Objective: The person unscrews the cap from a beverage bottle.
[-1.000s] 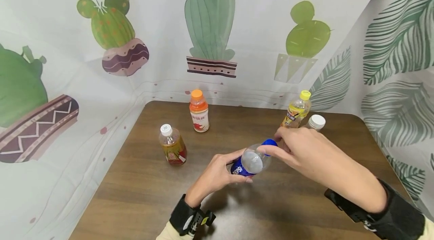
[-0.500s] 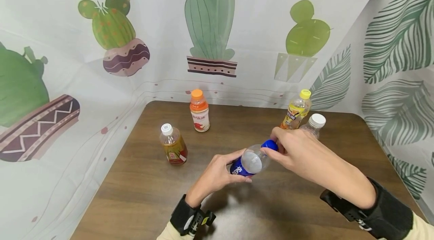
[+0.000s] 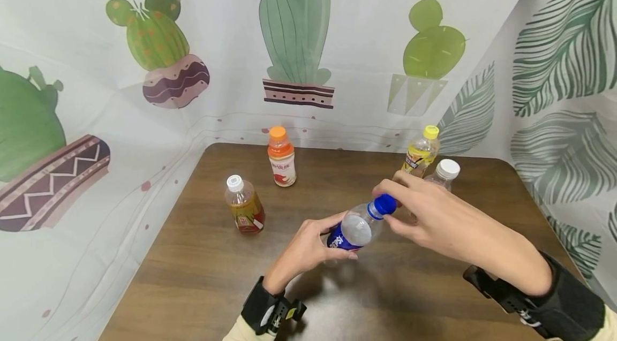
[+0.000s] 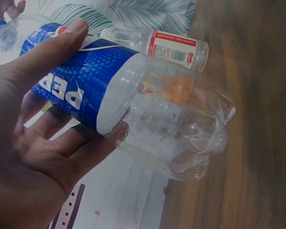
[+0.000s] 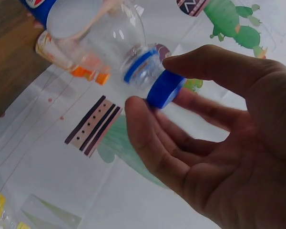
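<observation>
A clear plastic soda bottle (image 3: 357,229) with a blue Pepsi label is tilted over the middle of the table. My left hand (image 3: 306,247) grips it around the label, thumb on one side and fingers on the other. No drink shows inside its clear base in the left wrist view. At the neck, my right hand (image 3: 434,215) pinches the blue cap (image 5: 166,89) between thumb and fingertips. In the right wrist view a stretch of clear neck shows between the cap and the blue ring (image 5: 140,66) below it.
On the brown table (image 3: 202,287) stand a white-capped tea bottle (image 3: 247,210) at left, an orange-capped bottle (image 3: 282,161) at the back, and a yellow-capped bottle (image 3: 421,153) beside a white-capped clear bottle (image 3: 444,172) behind my right hand. A cactus-print cloth (image 3: 366,25) hangs behind.
My right hand's fingers have shifted around the cap, and more of the blue cap shows now. The left hand and the bottle have stayed nearly still.
</observation>
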`<state>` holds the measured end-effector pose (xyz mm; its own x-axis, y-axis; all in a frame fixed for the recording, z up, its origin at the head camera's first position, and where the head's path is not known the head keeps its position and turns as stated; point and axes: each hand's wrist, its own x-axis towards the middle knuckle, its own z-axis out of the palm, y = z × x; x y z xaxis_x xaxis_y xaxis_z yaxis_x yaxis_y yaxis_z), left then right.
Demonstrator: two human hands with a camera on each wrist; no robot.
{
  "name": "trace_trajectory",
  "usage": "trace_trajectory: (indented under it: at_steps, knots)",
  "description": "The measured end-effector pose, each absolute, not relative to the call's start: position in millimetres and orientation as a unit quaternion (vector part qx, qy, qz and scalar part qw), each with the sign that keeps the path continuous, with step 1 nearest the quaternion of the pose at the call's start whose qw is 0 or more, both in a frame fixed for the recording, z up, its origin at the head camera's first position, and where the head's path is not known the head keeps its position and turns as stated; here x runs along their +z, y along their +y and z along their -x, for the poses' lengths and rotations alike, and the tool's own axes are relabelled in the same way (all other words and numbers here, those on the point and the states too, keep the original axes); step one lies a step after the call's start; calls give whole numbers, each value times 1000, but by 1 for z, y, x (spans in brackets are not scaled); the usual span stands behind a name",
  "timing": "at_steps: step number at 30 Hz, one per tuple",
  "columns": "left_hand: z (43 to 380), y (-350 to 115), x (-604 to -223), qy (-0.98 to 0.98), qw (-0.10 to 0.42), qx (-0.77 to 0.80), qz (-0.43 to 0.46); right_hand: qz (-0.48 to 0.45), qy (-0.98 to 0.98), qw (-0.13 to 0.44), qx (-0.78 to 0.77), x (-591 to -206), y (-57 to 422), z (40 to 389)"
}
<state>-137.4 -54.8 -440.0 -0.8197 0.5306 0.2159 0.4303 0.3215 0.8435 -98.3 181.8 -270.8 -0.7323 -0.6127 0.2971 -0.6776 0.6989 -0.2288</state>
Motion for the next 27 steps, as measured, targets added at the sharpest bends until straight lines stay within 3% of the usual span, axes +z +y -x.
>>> trace_trajectory:
  at_steps: [10,18,27]
  knots:
    - [139,-60,-445,801,45,530,-275,-271,-948,97,138,-311,238,89]
    - [139,-64,-445,799,41,535,-272,-138,-977,-48,154,-371,300,91]
    - [141,-62,-444,798,41,535,-274,-64,-984,-121,116,-433,348,96]
